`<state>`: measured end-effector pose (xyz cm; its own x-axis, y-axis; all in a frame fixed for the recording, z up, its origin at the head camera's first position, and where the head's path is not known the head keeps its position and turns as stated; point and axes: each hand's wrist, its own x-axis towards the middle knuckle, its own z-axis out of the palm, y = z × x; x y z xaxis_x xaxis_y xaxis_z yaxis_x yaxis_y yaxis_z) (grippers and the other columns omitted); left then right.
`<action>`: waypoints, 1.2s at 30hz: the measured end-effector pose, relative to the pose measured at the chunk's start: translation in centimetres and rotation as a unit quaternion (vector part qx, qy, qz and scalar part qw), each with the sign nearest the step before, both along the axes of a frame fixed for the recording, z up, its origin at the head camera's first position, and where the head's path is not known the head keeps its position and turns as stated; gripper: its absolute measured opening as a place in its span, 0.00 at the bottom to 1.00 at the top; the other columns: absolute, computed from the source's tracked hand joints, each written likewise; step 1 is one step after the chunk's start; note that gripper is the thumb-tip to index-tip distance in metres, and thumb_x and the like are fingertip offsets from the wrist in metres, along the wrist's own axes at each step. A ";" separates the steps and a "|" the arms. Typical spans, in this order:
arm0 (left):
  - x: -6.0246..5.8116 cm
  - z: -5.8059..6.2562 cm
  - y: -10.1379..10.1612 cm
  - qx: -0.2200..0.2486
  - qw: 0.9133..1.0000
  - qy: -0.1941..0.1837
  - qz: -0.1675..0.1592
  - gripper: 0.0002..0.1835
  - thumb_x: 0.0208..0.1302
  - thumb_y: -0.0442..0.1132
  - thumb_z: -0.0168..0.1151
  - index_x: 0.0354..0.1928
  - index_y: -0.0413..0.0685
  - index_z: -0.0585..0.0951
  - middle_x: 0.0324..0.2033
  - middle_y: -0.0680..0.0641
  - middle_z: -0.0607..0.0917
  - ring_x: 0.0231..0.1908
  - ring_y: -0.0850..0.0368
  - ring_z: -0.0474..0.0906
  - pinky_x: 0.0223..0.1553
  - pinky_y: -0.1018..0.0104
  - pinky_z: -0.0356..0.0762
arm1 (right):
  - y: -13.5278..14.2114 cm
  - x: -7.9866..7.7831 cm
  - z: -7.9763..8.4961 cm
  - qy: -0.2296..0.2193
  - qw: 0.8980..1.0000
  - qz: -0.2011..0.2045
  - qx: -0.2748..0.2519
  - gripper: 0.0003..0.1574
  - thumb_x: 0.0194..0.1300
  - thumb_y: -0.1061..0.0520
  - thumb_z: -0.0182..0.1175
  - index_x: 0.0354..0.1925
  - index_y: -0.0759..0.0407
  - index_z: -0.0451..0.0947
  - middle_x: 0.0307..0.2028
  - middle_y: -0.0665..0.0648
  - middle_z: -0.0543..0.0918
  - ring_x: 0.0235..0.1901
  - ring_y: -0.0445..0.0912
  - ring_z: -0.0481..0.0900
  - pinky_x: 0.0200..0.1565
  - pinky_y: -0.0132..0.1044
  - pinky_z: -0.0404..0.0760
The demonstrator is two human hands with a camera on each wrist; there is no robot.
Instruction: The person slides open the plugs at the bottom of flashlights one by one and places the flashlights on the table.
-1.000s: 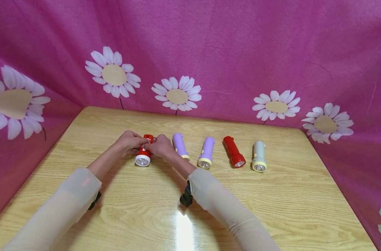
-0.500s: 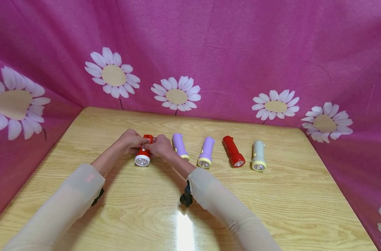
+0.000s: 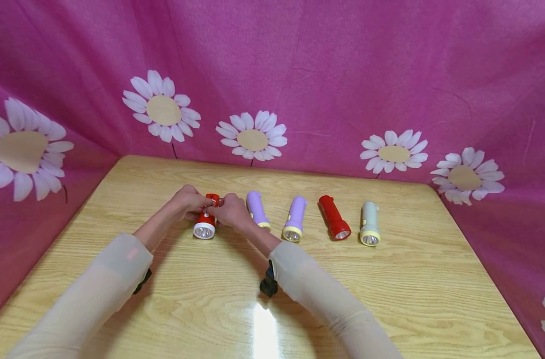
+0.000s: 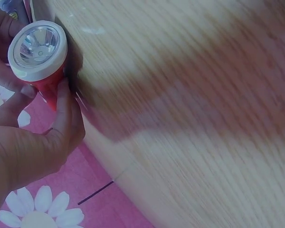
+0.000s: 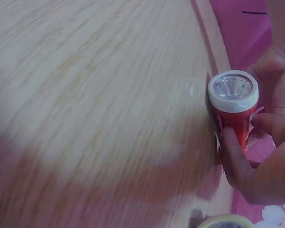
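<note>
A red flashlight with a white lens ring (image 3: 204, 230) lies at the left end of a row, its lens toward the front. My left hand (image 3: 187, 202) grips its body from the left. From the right, my right hand (image 3: 232, 209) grips the same body, both thumbs meeting over the top near the switch. In the left wrist view, the left fingers (image 4: 62, 107) curl along the red barrel below the white ring. The right wrist view has the right thumb (image 5: 266, 124) and a finger on either side of the barrel. Much of the barrel is hidden behind both hands.
Right of the hands lie two purple flashlights, one partly behind the right hand (image 3: 256, 204) and another (image 3: 296, 212). Beyond them are an all-red flashlight (image 3: 332, 217) and a pale grey-green one (image 3: 370, 219). A pink flowered cloth (image 3: 317, 89) hangs behind the wooden table (image 3: 366, 299).
The left forearm and wrist have shifted slightly right and up. Both hands keep their grip on the red flashlight, which stays in place. The other flashlights have not moved.
</note>
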<state>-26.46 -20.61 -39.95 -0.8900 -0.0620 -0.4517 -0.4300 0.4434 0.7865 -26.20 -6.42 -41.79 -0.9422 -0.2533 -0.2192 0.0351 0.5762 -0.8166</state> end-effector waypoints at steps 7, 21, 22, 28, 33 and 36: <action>0.1 0.0 0.2 -0.002 1.000 0.009 -0.003 0.07 0.66 0.33 0.63 0.33 0.35 0.77 0.30 0.45 0.80 0.27 0.60 0.79 0.31 0.68 0.84 | 0.5 0.0 0.1 0.040 0.999 0.025 0.026 0.20 0.64 0.50 0.70 0.21 0.58 0.77 0.15 0.54 0.79 0.14 0.41 0.73 0.17 0.27 0.69; 0.2 0.1 0.3 -0.006 1.000 0.012 -0.016 0.08 0.67 0.33 0.61 0.37 0.31 0.76 0.38 0.40 0.79 0.32 0.54 0.81 0.33 0.66 0.84 | 2.3 0.0 2.2 0.098 0.992 0.059 0.059 0.21 0.63 0.50 0.70 0.45 0.65 0.83 0.35 0.54 0.86 0.29 0.43 0.79 0.28 0.30 0.75; 0.2 0.1 0.4 -0.012 1.000 0.014 -0.016 0.09 0.66 0.33 0.62 0.37 0.31 0.76 0.38 0.39 0.79 0.32 0.54 0.81 0.33 0.66 0.84 | 2.5 -0.1 2.3 0.104 0.990 0.059 0.071 0.22 0.63 0.48 0.70 0.46 0.65 0.84 0.37 0.54 0.86 0.31 0.43 0.79 0.29 0.30 0.76; 0.2 0.1 0.5 -0.036 0.999 0.020 -0.014 0.10 0.64 0.34 0.64 0.37 0.33 0.74 0.40 0.39 0.81 0.33 0.55 0.80 0.31 0.67 0.83 | 3.4 -0.7 3.1 0.111 0.988 0.046 0.101 0.24 0.62 0.49 0.71 0.50 0.63 0.84 0.39 0.55 0.87 0.37 0.45 0.84 0.37 0.34 0.81; 0.2 0.1 0.6 -0.034 0.999 0.019 -0.013 0.12 0.65 0.34 0.64 0.39 0.32 0.73 0.43 0.37 0.80 0.36 0.53 0.80 0.33 0.66 0.84 | 4.3 -1.2 3.6 0.097 0.991 0.038 0.089 0.24 0.61 0.50 0.71 0.50 0.64 0.83 0.38 0.56 0.87 0.34 0.45 0.84 0.35 0.35 0.81; 0.1 0.0 0.6 -0.039 0.999 0.019 -0.014 0.12 0.65 0.34 0.64 0.40 0.32 0.73 0.44 0.36 0.80 0.37 0.52 0.80 0.33 0.66 0.84 | 4.9 -1.3 3.8 0.107 0.989 0.036 0.099 0.24 0.62 0.50 0.70 0.50 0.63 0.83 0.43 0.57 0.87 0.39 0.46 0.83 0.38 0.36 0.81</action>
